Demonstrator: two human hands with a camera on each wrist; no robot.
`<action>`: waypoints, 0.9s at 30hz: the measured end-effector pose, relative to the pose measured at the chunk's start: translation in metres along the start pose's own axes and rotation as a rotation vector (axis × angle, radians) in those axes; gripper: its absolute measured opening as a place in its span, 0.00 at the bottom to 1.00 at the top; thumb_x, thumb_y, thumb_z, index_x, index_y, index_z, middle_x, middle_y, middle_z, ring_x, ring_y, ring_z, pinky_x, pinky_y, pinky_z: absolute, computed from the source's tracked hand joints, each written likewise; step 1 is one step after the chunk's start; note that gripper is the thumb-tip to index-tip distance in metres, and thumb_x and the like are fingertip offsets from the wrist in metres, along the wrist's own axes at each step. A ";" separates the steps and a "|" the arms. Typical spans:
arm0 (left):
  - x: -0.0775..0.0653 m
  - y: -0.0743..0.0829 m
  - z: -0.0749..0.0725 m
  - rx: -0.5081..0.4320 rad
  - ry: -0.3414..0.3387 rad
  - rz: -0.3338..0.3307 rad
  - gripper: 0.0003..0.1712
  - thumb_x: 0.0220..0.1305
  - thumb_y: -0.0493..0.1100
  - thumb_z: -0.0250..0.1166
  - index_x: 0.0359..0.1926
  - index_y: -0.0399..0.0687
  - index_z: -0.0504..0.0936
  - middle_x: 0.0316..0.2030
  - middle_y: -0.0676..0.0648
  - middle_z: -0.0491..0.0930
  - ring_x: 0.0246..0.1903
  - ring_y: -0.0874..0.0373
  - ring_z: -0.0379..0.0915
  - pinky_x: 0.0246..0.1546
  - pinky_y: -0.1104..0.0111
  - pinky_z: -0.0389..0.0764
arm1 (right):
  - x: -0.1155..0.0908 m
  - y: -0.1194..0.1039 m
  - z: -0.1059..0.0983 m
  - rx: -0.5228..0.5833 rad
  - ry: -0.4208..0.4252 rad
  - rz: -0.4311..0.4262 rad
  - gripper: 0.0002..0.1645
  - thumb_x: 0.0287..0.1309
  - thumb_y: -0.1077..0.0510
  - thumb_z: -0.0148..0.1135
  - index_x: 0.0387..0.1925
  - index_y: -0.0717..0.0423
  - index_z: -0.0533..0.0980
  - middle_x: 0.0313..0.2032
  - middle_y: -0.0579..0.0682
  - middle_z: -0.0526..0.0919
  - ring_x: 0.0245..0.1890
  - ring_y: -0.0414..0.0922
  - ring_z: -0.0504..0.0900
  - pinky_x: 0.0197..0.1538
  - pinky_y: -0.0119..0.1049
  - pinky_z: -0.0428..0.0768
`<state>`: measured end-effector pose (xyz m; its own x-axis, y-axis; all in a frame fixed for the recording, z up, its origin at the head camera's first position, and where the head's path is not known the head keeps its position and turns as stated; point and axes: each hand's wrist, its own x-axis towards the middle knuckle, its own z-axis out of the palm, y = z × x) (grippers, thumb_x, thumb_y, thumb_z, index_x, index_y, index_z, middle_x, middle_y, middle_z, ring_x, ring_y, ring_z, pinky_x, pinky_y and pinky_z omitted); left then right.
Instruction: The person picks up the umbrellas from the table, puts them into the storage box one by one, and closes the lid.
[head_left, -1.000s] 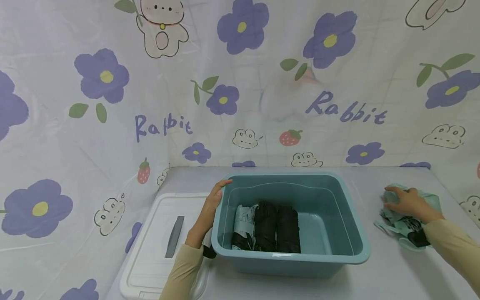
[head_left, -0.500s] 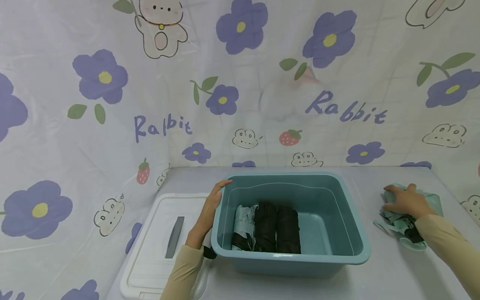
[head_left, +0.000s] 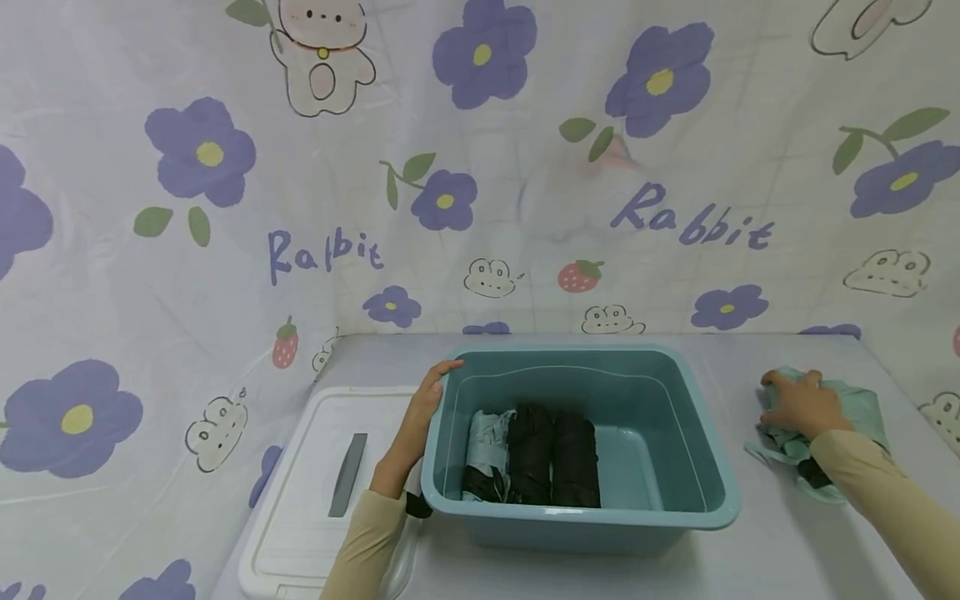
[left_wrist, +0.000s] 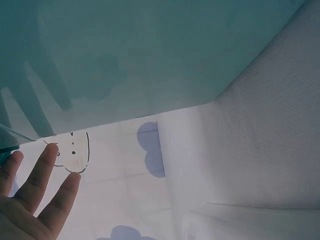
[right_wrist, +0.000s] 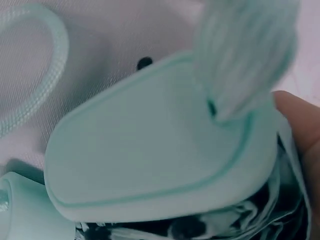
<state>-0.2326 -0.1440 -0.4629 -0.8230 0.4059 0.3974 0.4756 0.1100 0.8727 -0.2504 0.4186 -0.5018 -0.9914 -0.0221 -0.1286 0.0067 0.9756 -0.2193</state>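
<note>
A pale blue-green plastic bin (head_left: pixel 577 531) stands in the middle of the head view. Inside, toward its left, lie a light blue and black rolled bundle (head_left: pixel 487 446) and two black bundles (head_left: pixel 576 458); they look like folded umbrellas. My left hand (head_left: pixel 408 425) rests against the bin's left side, fingers extended, fingertips at the rim. To the right of the bin, my right hand (head_left: pixel 806 406) grips a loosely folded mint umbrella (head_left: pixel 862 408), fingers curled over the fabric. Up close in the right wrist view are its flat mint handle (right_wrist: pixel 150 145) and braided cord (right_wrist: pixel 57 50).
A white lid (head_left: pixel 307 483) with a grey handle lies left of the bin, partly behind my left forearm. A printed flower-and-rabbit sheet (head_left: pixel 525 208) rises behind and to the left of the white table surface (head_left: pixel 720 375).
My right hand has shifted slightly left over the mint umbrella, its fingers more curled, and the fabric has moved a little. The left hand and bin stay in place.
</note>
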 end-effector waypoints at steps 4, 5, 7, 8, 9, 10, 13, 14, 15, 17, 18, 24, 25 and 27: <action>0.000 0.000 0.000 0.008 -0.001 -0.001 0.25 0.72 0.36 0.32 0.67 0.35 0.58 0.68 0.35 0.52 0.68 0.43 0.48 0.61 0.43 0.55 | -0.003 -0.001 -0.002 0.061 -0.004 0.037 0.40 0.44 0.51 0.66 0.54 0.67 0.60 0.41 0.86 0.51 0.29 0.75 0.66 0.29 0.60 0.71; 0.000 0.000 0.000 0.005 -0.001 0.001 0.25 0.71 0.36 0.32 0.67 0.35 0.58 0.68 0.35 0.52 0.67 0.43 0.48 0.61 0.43 0.55 | -0.004 -0.002 -0.004 0.075 -0.005 0.041 0.40 0.44 0.51 0.66 0.54 0.66 0.60 0.40 0.86 0.51 0.29 0.74 0.66 0.28 0.59 0.71; 0.001 -0.001 0.000 0.000 -0.002 0.006 0.25 0.72 0.36 0.32 0.67 0.34 0.57 0.67 0.35 0.52 0.67 0.42 0.48 0.60 0.43 0.56 | -0.005 -0.003 -0.006 0.092 -0.011 0.044 0.40 0.45 0.50 0.66 0.54 0.66 0.59 0.40 0.84 0.51 0.27 0.71 0.67 0.26 0.57 0.71; 0.001 -0.001 0.000 0.002 0.000 0.006 0.26 0.71 0.36 0.32 0.67 0.34 0.58 0.67 0.35 0.53 0.67 0.42 0.48 0.61 0.43 0.55 | -0.006 -0.003 -0.007 0.096 -0.012 0.042 0.40 0.45 0.50 0.66 0.55 0.66 0.59 0.40 0.84 0.52 0.26 0.70 0.67 0.25 0.56 0.71; 0.001 -0.001 0.000 0.004 0.001 0.006 0.26 0.71 0.36 0.32 0.66 0.34 0.58 0.67 0.35 0.52 0.67 0.42 0.48 0.61 0.43 0.55 | -0.006 -0.004 -0.008 0.099 -0.017 0.040 0.41 0.45 0.49 0.66 0.55 0.66 0.59 0.40 0.84 0.52 0.25 0.68 0.68 0.25 0.55 0.71; 0.000 -0.001 0.000 0.006 0.002 0.005 0.26 0.71 0.36 0.32 0.66 0.34 0.58 0.67 0.35 0.52 0.67 0.41 0.47 0.61 0.43 0.54 | -0.006 -0.004 -0.009 0.101 -0.023 0.037 0.41 0.46 0.49 0.66 0.55 0.66 0.59 0.40 0.84 0.52 0.25 0.67 0.68 0.25 0.55 0.72; 0.000 0.000 0.000 0.014 0.004 0.002 0.26 0.71 0.36 0.32 0.66 0.34 0.58 0.67 0.34 0.52 0.68 0.41 0.47 0.61 0.43 0.54 | -0.005 -0.004 -0.010 0.121 -0.043 0.036 0.42 0.48 0.48 0.64 0.56 0.67 0.57 0.42 0.86 0.50 0.25 0.66 0.69 0.26 0.56 0.72; 0.000 0.000 0.000 0.015 0.003 0.004 0.26 0.71 0.36 0.32 0.66 0.34 0.58 0.67 0.34 0.52 0.68 0.41 0.47 0.61 0.43 0.54 | -0.004 -0.003 -0.011 0.132 -0.046 0.034 0.42 0.49 0.48 0.64 0.56 0.67 0.56 0.42 0.86 0.49 0.26 0.66 0.70 0.27 0.57 0.73; 0.000 0.000 0.000 0.013 0.000 0.005 0.26 0.71 0.35 0.31 0.66 0.33 0.57 0.67 0.34 0.52 0.67 0.41 0.47 0.61 0.42 0.54 | -0.004 -0.003 -0.012 0.143 -0.050 0.034 0.41 0.50 0.48 0.63 0.56 0.68 0.56 0.43 0.87 0.48 0.26 0.67 0.70 0.28 0.59 0.73; 0.001 0.000 0.000 0.013 -0.003 0.009 0.25 0.71 0.36 0.31 0.66 0.33 0.57 0.67 0.34 0.52 0.67 0.41 0.48 0.60 0.43 0.55 | -0.003 -0.003 -0.015 0.169 -0.050 0.030 0.41 0.51 0.48 0.62 0.56 0.69 0.55 0.43 0.87 0.48 0.29 0.69 0.69 0.30 0.61 0.72; 0.001 0.000 0.000 0.014 -0.004 0.010 0.25 0.71 0.36 0.31 0.66 0.33 0.57 0.67 0.34 0.52 0.67 0.41 0.48 0.60 0.43 0.56 | -0.002 -0.003 -0.016 0.180 -0.047 0.024 0.40 0.52 0.49 0.61 0.56 0.69 0.55 0.44 0.87 0.48 0.31 0.71 0.68 0.31 0.63 0.72; 0.000 0.001 0.001 0.015 0.001 0.011 0.26 0.72 0.37 0.32 0.66 0.34 0.58 0.67 0.35 0.53 0.68 0.43 0.47 0.61 0.43 0.54 | -0.001 -0.010 -0.027 0.209 -0.026 -0.024 0.38 0.55 0.48 0.59 0.56 0.68 0.56 0.45 0.85 0.51 0.43 0.76 0.57 0.36 0.68 0.68; 0.000 0.001 0.000 0.016 0.003 0.011 0.26 0.71 0.37 0.32 0.66 0.34 0.58 0.67 0.35 0.53 0.68 0.43 0.47 0.61 0.43 0.54 | -0.001 -0.011 -0.029 0.210 -0.020 -0.033 0.38 0.55 0.47 0.59 0.56 0.68 0.56 0.46 0.85 0.51 0.44 0.78 0.56 0.37 0.69 0.67; -0.001 0.001 0.000 0.013 0.006 0.009 0.25 0.72 0.37 0.32 0.66 0.34 0.58 0.67 0.35 0.53 0.67 0.42 0.48 0.61 0.43 0.54 | -0.001 -0.014 -0.033 0.213 -0.014 -0.051 0.37 0.56 0.48 0.59 0.56 0.68 0.56 0.46 0.86 0.51 0.46 0.79 0.54 0.39 0.71 0.66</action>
<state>-0.2319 -0.1443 -0.4625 -0.8206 0.4011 0.4071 0.4872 0.1185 0.8652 -0.2543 0.4119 -0.4671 -0.9893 -0.0745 -0.1254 -0.0144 0.9052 -0.4247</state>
